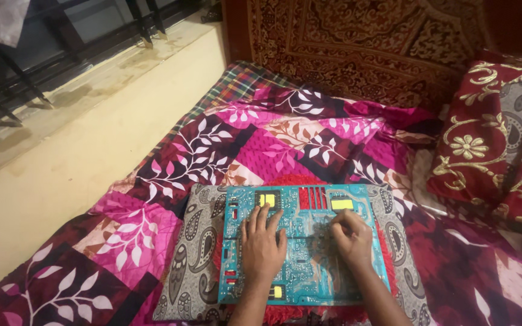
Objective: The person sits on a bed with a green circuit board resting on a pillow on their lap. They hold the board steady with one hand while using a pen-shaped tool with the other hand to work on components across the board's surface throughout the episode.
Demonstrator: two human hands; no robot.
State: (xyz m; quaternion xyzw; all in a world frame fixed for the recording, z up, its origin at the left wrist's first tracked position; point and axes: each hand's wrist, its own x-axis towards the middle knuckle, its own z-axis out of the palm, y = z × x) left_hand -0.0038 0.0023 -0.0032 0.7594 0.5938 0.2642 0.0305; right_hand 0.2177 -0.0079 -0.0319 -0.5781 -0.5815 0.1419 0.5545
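Board: large teal printed circuit board point(304, 241) with yellow blocks and red fins, flat on grey paisley cushion point(191, 253), near centre of pink floral bedspread point(212, 145).
Left hand point(263, 247): flat, fingers spread, pressing board left of centre; nothing gripped.
Right hand point(353, 234): grip curled onto board right of centre; held item, if any, cannot tell.
Risk: soft cushion, likely flex or tilt under pressure; possible cracked solder or slide off right edge.
Risk 2: fabric static, bare skin on traces.

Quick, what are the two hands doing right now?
Left hand: open, fingers spread, lying flat on the blue circuit board, holding nothing.
Right hand: fingers curled, pressing on the board; whether it pinches something cannot be told.
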